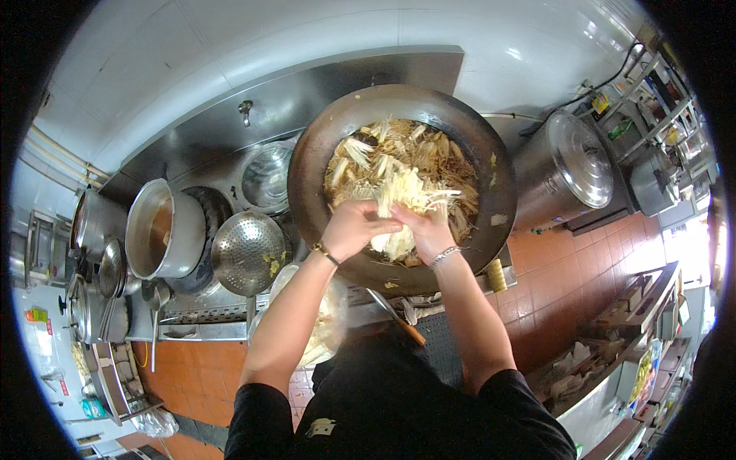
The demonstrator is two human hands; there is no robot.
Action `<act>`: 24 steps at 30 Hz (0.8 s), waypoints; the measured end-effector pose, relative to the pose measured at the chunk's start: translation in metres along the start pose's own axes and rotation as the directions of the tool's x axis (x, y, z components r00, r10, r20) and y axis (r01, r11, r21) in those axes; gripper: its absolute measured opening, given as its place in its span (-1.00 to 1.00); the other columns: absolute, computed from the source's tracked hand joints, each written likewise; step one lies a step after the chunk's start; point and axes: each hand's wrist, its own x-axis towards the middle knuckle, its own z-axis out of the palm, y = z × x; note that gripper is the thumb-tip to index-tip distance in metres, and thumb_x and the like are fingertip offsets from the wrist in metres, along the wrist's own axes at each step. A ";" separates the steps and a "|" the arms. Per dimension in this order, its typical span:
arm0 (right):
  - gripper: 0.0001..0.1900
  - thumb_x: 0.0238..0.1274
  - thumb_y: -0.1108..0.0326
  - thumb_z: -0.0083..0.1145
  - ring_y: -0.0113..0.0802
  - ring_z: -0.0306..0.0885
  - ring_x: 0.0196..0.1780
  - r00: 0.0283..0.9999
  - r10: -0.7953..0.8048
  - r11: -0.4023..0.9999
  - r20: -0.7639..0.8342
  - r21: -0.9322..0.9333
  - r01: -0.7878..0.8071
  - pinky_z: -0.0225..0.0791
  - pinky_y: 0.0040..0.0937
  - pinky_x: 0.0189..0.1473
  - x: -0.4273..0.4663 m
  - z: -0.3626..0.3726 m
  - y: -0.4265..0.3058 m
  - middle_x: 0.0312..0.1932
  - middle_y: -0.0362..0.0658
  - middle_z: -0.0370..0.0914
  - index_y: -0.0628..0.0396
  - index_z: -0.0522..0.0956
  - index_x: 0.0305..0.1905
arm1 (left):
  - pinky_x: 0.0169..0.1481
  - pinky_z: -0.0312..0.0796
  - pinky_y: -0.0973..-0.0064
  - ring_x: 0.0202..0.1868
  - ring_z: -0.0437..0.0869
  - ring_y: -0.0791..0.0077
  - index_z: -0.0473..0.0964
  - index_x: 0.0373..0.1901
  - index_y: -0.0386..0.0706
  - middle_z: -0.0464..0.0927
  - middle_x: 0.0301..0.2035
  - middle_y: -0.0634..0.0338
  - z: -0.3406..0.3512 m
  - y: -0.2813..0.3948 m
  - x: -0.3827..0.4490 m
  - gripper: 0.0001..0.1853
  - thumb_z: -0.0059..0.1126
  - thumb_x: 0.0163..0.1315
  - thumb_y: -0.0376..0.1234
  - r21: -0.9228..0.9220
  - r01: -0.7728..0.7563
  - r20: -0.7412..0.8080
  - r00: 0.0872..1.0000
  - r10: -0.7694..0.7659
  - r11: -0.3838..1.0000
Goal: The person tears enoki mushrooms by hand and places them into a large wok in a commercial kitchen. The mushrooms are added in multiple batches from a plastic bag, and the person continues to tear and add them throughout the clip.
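Note:
Both hands are over a large dark wok (494, 161), which holds browned enoki mushrooms in liquid (454, 167). Between my hands is a bunch of pale raw enoki mushrooms (402, 184). My left hand (353, 227) touches its left side, with a beaded bracelet at the wrist. My right hand (424, 230) grips the bunch from the right, thumb across it, a chain bracelet at the wrist. More pale clumps lie in the wok below the hands and at its upper left. A clear plastic bag (325, 322) of pale mushrooms stands under my left forearm, partly hidden by it.
Left of the wok are a perforated steel skimmer (247, 253), a metal basin (267, 175), a pot of brown liquid (135, 230) and further pots. A lidded stockpot (581, 161) stands to the right. A wooden-handled tool (402, 322) lies at the stove's front edge. A tap (246, 112) is on the backsplash.

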 end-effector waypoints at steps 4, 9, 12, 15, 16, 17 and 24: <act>-0.27 0.09 0.37 0.49 -0.09 0.57 0.22 0.991 -0.004 0.995 -0.136 0.097 0.017 0.37 -0.17 0.34 -0.002 0.001 0.003 0.21 0.14 0.54 0.39 0.31 0.30 | -0.21 0.46 0.57 -0.31 0.58 0.70 0.71 -0.17 -0.33 0.71 -0.28 0.27 0.001 -0.001 0.004 -0.68 0.36 0.32 -0.20 -0.401 0.190 -0.271 0.910 -0.314 0.896; -0.47 0.15 0.42 0.43 -0.21 0.60 0.16 0.999 0.011 0.987 -0.034 0.161 -0.005 0.47 -0.24 0.19 -0.005 0.002 -0.002 0.16 0.14 0.59 0.40 0.45 0.17 | -0.22 0.47 0.60 -0.35 0.59 0.68 0.69 -0.21 -0.37 0.71 -0.29 0.26 -0.001 -0.010 0.008 -0.68 0.39 0.30 -0.23 -0.017 0.041 -0.011 0.999 -0.041 0.999; -0.54 0.16 0.48 0.37 -0.20 0.61 0.14 0.984 0.076 0.995 -0.161 0.080 -0.063 0.47 -0.23 0.18 -0.004 0.002 -0.005 0.16 0.11 0.58 0.36 0.50 0.15 | -0.24 0.46 0.64 -0.35 0.62 0.66 0.71 -0.23 -0.31 0.71 -0.32 0.24 0.000 -0.011 0.011 -0.72 0.38 0.31 -0.22 -0.228 0.180 -0.198 0.954 -0.226 0.957; -0.49 0.09 0.43 0.45 -0.19 0.61 0.12 0.936 0.078 0.972 -0.343 0.235 0.005 0.40 -0.31 0.25 -0.002 0.003 -0.004 0.03 0.11 0.64 0.42 0.53 0.13 | -0.29 0.43 0.63 -0.40 0.60 0.64 0.73 -0.23 -0.22 0.71 -0.34 0.21 0.001 -0.006 0.012 -0.73 0.40 0.29 -0.18 -0.307 0.178 -0.226 0.941 -0.253 0.935; -0.51 0.12 0.44 0.43 -0.20 0.62 0.09 0.981 -0.047 0.985 -0.187 0.153 0.077 0.38 -0.31 0.27 -0.002 0.002 -0.004 0.03 0.06 0.64 0.41 0.52 0.13 | -0.31 0.42 0.61 -0.43 0.58 0.64 0.72 -0.24 -0.22 0.70 -0.37 0.21 0.002 -0.004 0.013 -0.72 0.41 0.28 -0.16 -0.123 0.225 -0.187 0.951 -0.245 0.967; -0.51 0.12 0.46 0.43 -0.20 0.62 0.10 0.994 -0.036 0.989 -0.102 0.137 0.050 0.39 -0.29 0.27 -0.001 0.003 -0.003 0.03 0.06 0.64 0.40 0.52 0.13 | -0.33 0.42 0.60 -0.45 0.57 0.63 0.72 -0.26 -0.23 0.70 -0.40 0.20 0.002 -0.003 0.012 -0.70 0.42 0.27 -0.15 0.073 0.224 -0.169 0.963 -0.210 0.972; -0.49 0.17 0.59 0.29 -0.11 0.65 0.10 0.958 -0.102 0.989 -0.268 0.079 0.127 0.50 -0.25 0.21 0.001 0.000 -0.010 0.08 0.24 0.60 0.48 0.35 0.19 | -0.38 0.40 0.40 -0.57 0.48 0.49 0.68 -0.35 -0.30 0.55 -0.61 0.13 -0.001 -0.004 0.015 -0.58 0.31 0.34 -0.06 0.081 -0.020 -0.352 0.935 0.047 0.997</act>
